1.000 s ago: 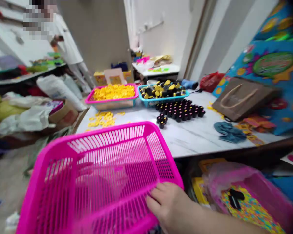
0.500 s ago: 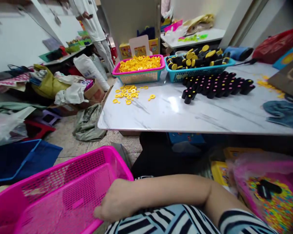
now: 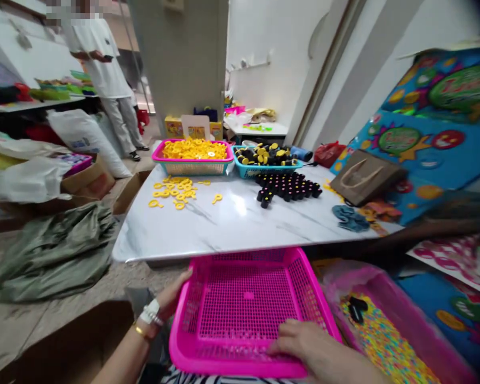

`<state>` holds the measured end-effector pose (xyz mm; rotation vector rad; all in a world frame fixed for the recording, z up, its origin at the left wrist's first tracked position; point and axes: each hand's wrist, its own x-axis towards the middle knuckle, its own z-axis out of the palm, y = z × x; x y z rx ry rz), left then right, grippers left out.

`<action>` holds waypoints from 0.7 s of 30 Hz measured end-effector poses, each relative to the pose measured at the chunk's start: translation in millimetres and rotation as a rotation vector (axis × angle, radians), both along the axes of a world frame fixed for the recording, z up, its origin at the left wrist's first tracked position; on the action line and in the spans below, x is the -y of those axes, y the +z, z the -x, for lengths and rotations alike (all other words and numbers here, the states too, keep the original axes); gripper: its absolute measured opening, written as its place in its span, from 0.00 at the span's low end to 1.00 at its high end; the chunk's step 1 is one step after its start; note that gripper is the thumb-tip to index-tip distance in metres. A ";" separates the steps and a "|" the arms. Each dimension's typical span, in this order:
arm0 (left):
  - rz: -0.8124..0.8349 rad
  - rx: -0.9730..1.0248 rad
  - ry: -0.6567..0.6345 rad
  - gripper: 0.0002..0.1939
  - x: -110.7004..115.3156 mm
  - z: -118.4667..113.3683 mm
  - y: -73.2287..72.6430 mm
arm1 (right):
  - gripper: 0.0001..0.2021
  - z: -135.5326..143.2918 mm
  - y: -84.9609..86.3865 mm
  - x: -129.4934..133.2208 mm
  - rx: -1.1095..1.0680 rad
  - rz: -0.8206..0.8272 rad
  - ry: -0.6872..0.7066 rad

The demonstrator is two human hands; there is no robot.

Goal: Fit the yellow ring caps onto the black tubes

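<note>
A bright pink mesh plastic basket [image 3: 248, 282] with nothing in it lies tilted at my lap, its far end just below the table edge. My left hand [image 3: 178, 293] grips its left rim; most of those fingers are hidden behind the side wall. Over the near right corner, my right hand [image 3: 304, 344] is closed on the rim, with curled fingers inside the basket. A watch and a gold-coloured bangle are on my left wrist.
On the white marbled table [image 3: 184, 234] are loose yellow ring pieces [image 3: 176, 189], a basket of yellow pieces [image 3: 196, 149], a blue basket [image 3: 268, 169] and black cylinders [image 3: 288, 185]. A pink bin [image 3: 428, 325] of colourful bits stands right. A person [image 3: 100, 69] stands back left.
The pink basket has swung from the lower left to in front of me. My left hand has come into view on its left rim. My view has turned.
</note>
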<state>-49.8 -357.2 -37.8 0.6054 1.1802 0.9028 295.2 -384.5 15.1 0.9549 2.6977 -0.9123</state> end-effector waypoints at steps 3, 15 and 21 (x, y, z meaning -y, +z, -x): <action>-0.081 -0.042 -0.094 0.30 -16.5 12.9 -11.2 | 0.19 -6.6 5.9 -11.6 -0.162 0.212 -0.037; -0.244 -1.046 0.101 0.19 -41.4 43.1 -26.2 | 0.10 35.2 42.2 -155.2 -0.554 -0.196 -0.386; -0.237 -1.074 -0.181 0.19 -9.7 49.9 -0.6 | 0.12 111.9 53.6 -226.2 -0.584 -0.558 0.089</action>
